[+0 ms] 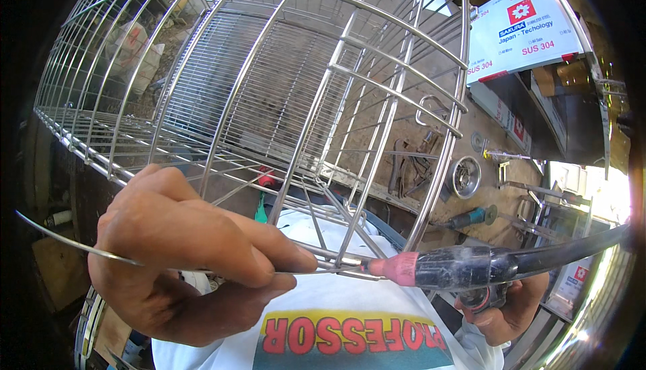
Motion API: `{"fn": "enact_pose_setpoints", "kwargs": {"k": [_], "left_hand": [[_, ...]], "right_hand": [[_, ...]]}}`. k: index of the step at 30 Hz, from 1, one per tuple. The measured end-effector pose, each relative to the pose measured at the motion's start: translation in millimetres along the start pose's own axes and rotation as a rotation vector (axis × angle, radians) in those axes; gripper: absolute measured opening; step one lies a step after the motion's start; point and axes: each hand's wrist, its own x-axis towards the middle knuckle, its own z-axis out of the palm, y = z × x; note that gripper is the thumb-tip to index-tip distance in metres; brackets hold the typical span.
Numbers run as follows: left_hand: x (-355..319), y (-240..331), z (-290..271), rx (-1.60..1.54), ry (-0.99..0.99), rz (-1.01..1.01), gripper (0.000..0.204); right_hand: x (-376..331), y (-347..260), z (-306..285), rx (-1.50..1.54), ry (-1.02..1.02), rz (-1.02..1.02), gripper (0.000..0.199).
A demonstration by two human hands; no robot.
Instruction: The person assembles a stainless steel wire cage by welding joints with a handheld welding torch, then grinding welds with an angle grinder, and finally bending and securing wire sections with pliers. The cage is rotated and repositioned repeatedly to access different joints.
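A large stainless steel wire cage [232,94] stands tilted in front of me. Near its lower edge, my left hand [195,255] is closed in a pinch around a thin metal filler rod [64,240], whose long end curves out to the left. The fingertips are beside the cage's bottom wires. My right hand [515,306] grips a TIG welding torch [464,267], partly hidden behind its black body. The torch's pink nozzle [393,269] points left, close to a wire joint just right of my left fingertips. No arc shows.
To the right, on the floor, lie a teal angle grinder [474,217], a round metal dish [464,177] and some dark clamp-like tools [412,163]. Film-covered metal sheeting [521,33] stands at the far right. The torch's black cable [579,252] runs off right. A whitish bag [138,57] shows through the cage.
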Motion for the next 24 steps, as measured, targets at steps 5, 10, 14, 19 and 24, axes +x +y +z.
{"fn": "enact_pose_setpoints", "kwargs": {"k": [5, 10, 14, 19, 24], "left_hand": [[-1.4, -0.8, -3.5, 0.01, -0.02, -0.017, 0.03], [3.5, 7.3, -5.8, 0.089, -0.066, -0.023, 0.033], [4.3, 4.4, -4.6, 0.077, -0.036, -0.008, 0.033], [1.3, 1.0, 7.6, 0.055, 0.07, 0.035, 0.029], [-6.7, 2.8, 20.9, 0.047, 0.141, 0.043, 0.026]], "right_hand": [[4.7, -7.5, 2.3, -0.031, 0.013, 0.057, 0.079], [12.1, -4.7, 3.5, -0.013, -0.029, -0.034, 0.071], [14.6, -8.2, 14.4, 0.021, 0.058, -0.022, 0.053], [32.4, -13.2, -19.8, -0.27, -0.425, 0.015, 0.036], [-1.3, -8.3, 5.1, -0.042, 0.107, 0.091, 0.074]]}}
